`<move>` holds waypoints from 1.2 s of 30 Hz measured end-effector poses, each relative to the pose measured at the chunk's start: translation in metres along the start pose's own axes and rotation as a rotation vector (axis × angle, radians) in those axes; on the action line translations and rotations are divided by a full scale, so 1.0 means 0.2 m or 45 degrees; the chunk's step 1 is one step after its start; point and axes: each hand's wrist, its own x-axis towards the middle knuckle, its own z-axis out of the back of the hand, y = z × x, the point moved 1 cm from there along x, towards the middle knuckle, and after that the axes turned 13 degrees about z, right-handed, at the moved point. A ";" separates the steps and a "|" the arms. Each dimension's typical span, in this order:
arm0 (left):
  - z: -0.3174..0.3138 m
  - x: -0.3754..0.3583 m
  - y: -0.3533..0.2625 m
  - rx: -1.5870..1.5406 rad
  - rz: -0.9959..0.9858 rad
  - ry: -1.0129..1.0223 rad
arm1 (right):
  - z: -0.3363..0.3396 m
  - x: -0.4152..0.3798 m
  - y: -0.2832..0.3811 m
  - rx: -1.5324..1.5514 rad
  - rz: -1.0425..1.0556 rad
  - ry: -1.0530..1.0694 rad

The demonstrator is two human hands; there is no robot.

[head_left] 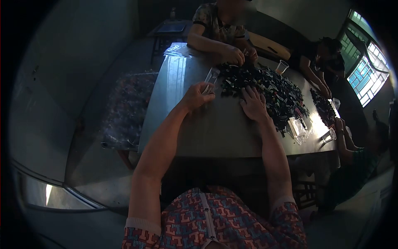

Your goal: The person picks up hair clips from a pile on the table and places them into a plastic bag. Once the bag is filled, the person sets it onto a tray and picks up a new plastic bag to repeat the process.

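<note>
My left hand [199, 96] is closed around a clear plastic cup [213, 74], which is tilted with one end toward the heap. The contents of the cup cannot be made out. My right hand [253, 103] lies with fingers spread at the near edge of a wide heap of small dark pieces [286, 89], fingertips touching it. Mixed into the heap are some lighter, whitish bits; the exact kind of piece is too small to tell. Both hands are over the metal-topped table [207, 133].
Across the table a person [222, 25] handles pieces at the heap's far side. Two more people [315, 62] [352, 153] work at the right. Another clear cup [282, 67], a cup on its side [329, 136], plastic bags [298, 129] and flat plastic packaging [180, 50] lie on the table.
</note>
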 end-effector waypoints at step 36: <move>0.00 -0.03 -0.04 0.103 0.044 -0.050 | 0.16 0.00 0.06 0.471 0.146 -0.194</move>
